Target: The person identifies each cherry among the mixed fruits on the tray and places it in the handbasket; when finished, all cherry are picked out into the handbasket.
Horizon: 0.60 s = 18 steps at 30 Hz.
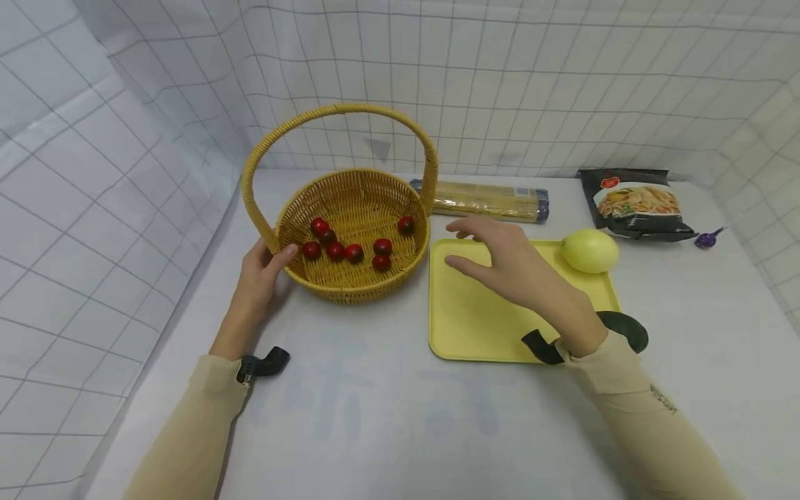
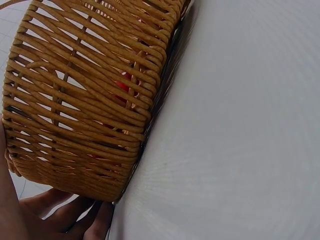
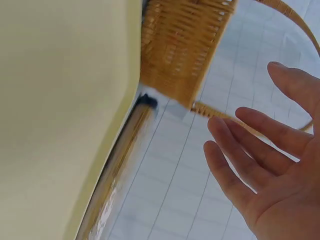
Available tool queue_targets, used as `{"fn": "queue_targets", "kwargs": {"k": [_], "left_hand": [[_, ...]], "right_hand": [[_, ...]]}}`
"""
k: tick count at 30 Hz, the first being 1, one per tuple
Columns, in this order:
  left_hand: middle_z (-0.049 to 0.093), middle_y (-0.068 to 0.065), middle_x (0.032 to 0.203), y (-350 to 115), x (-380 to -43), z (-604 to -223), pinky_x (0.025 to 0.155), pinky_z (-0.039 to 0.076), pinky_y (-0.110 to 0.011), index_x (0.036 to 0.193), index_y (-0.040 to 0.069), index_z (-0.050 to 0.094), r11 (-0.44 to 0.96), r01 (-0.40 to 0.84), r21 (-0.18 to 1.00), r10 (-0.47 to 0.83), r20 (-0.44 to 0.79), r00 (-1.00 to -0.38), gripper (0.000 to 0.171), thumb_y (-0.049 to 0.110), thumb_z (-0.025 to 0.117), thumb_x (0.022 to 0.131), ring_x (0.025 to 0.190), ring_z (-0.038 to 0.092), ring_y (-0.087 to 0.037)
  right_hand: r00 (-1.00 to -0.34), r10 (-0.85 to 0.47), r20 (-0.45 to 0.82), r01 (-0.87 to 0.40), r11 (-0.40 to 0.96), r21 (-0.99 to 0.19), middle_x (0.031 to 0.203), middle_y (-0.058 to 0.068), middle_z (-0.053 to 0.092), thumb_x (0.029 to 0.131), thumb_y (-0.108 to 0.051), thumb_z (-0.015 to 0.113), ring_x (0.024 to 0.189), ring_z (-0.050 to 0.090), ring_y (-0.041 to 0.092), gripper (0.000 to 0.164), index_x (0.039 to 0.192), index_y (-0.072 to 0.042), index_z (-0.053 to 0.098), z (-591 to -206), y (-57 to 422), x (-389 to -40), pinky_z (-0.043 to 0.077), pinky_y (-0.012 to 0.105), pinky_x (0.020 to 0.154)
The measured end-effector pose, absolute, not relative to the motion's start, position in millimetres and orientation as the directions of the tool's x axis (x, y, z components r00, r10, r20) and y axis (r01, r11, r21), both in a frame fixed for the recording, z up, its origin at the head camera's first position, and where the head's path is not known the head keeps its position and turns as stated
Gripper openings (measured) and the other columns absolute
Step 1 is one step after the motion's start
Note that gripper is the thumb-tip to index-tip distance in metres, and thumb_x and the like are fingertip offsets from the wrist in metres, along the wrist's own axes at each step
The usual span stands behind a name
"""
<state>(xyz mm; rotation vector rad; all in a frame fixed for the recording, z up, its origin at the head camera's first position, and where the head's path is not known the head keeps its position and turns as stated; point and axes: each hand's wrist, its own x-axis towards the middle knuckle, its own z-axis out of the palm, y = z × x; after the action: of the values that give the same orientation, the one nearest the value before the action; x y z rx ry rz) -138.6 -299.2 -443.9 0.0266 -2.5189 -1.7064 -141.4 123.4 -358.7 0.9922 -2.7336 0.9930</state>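
A round wicker basket with a tall arched handle stands on the table at left of centre, several dark red cherry-like fruits scattered on its bottom. My left hand grips its left side, thumb over the rim and fingers against the outside wall. In the left wrist view, those fingers are seen against the basket's woven wall. Above the yellow tray, my right hand hovers with spread, relaxed fingers and holds nothing. The right wrist view shows its palm bare, the basket beyond it.
A yellow-green, melon-like fruit lies on the tray's back right corner. Beside the right wrist, a dark green rounded thing is partly hidden. Behind the tray are a long golden packet, a black noodle bag and a small purple thing.
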Motion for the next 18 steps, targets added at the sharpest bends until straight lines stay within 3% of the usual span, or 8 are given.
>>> {"fn": "queue_targets", "kwargs": {"k": [10, 15, 18], "left_hand": [[0.047, -0.021, 0.161, -312, -154, -432, 0.126, 0.025, -0.056, 0.162, 0.005, 0.038, 0.422, 0.015, 0.907, -0.03, 0.03, -0.999, 0.073, 0.048, 0.055, 0.107, 0.153, 0.038, -0.034], [0.048, -0.021, 0.16, -315, -153, -433, 0.125, 0.028, -0.056, 0.161, 0.004, 0.04, 0.438, 0.021, 0.899, -0.036, 0.041, -0.999, 0.069, 0.044, 0.057, 0.107, 0.151, 0.04, -0.035], [0.046, -0.018, 0.162, -315, -148, -430, 0.123, 0.031, -0.058, 0.163, 0.01, 0.038, 0.463, 0.041, 0.886, -0.052, 0.073, -0.996, 0.067, 0.042, 0.058, 0.107, 0.152, 0.04, -0.036]], "right_hand": [[-0.852, -0.46, 0.25, -0.521, 0.69, -0.503, 0.146, 0.011, 0.063, 0.1, -0.029, 0.074, 0.127, 0.062, 0.037, 0.05, 0.143, -0.007, 0.061, -356, 187, -129, 0.048, 0.056, 0.106], [-0.892, -0.386, 0.235, -0.452, 0.746, -0.489, 0.152, 0.015, 0.057, 0.101, -0.029, 0.073, 0.141, 0.051, 0.039, 0.056, 0.149, -0.007, 0.056, -354, 214, -124, 0.038, 0.063, 0.113], [-0.908, -0.348, 0.234, -0.419, 0.771, -0.48, 0.159, 0.019, 0.049, 0.101, -0.032, 0.073, 0.147, 0.042, 0.044, 0.062, 0.153, -0.006, 0.051, -359, 228, -122, 0.033, 0.067, 0.115]]}}
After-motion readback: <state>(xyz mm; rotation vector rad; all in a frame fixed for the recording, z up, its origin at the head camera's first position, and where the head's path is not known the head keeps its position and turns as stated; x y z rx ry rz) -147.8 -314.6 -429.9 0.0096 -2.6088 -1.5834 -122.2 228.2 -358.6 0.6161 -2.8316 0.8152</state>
